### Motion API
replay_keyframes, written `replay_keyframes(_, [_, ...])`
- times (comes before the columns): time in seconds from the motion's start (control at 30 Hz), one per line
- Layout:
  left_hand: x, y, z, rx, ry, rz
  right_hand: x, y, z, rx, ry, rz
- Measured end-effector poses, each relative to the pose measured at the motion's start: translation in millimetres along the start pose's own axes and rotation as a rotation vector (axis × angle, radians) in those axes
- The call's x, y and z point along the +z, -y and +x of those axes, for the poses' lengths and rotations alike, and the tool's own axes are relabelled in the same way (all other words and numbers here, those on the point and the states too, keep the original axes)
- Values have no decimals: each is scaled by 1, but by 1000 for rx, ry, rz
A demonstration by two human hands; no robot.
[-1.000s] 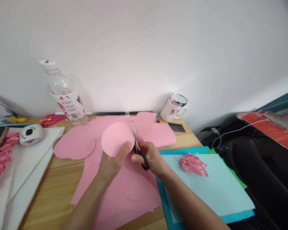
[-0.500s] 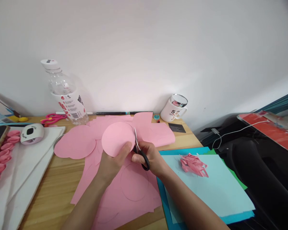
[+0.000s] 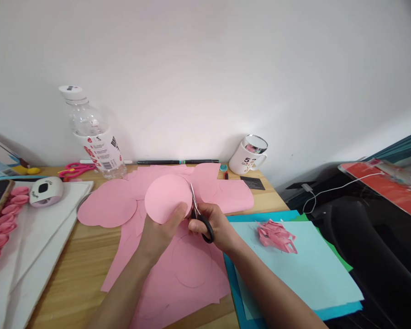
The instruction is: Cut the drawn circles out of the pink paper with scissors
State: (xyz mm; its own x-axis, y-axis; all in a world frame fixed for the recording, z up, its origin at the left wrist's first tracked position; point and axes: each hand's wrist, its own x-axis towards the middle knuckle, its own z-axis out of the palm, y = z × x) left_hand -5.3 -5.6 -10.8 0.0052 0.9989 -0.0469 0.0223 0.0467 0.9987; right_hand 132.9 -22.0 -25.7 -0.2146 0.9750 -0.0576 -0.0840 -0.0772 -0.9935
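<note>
Nearest of all, a stack of pink sheets [image 3: 188, 278] is spread on the wooden table [image 3: 78, 274], and a circle outline is drawn on the top sheet. To the right of the stack, a light blue sheet [image 3: 311, 269] is laid over darker blue and green paper, and a small heap of pink paper scraps [image 3: 276, 235] is seen on its far part. Above the pink sheets, a pink paper circle [image 3: 167, 197] is held raised off the table. Its near edge is pinched by the left hand [image 3: 159, 235], with the thumb pressed on its face. Just to the right, black-handled scissors [image 3: 200, 219] are gripped by the right hand [image 3: 215, 224], the fingers being closed through the handles. The blades are pointed away and are set against the right edge of the circle. Farther left, white sheets [image 3: 30, 246] are laid out, with a row of curled pink pieces [image 3: 0, 228] at their left side and a white punch [image 3: 45, 191] at their far end. A larger pink cut-out [image 3: 108, 209] is laid flat, left of the held circle. Along the far edge, a clear plastic bottle [image 3: 92, 132], pink-handled scissors [image 3: 75, 170], a black stick [image 3: 178, 161], a white mug [image 3: 249, 155] and a small black card [image 3: 252, 183] are ranged from left to right against the white wall [image 3: 205, 68].
</note>
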Motion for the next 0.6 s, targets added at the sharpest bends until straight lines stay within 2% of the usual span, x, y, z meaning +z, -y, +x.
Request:
replay_keyframes(0.4, [-1,2,2,77,30,5,-4,-5,0,-3,36,12])
replay_keyframes(0.6, [-2,5,3,68,33,18,-5,-8,0,-3,41,34])
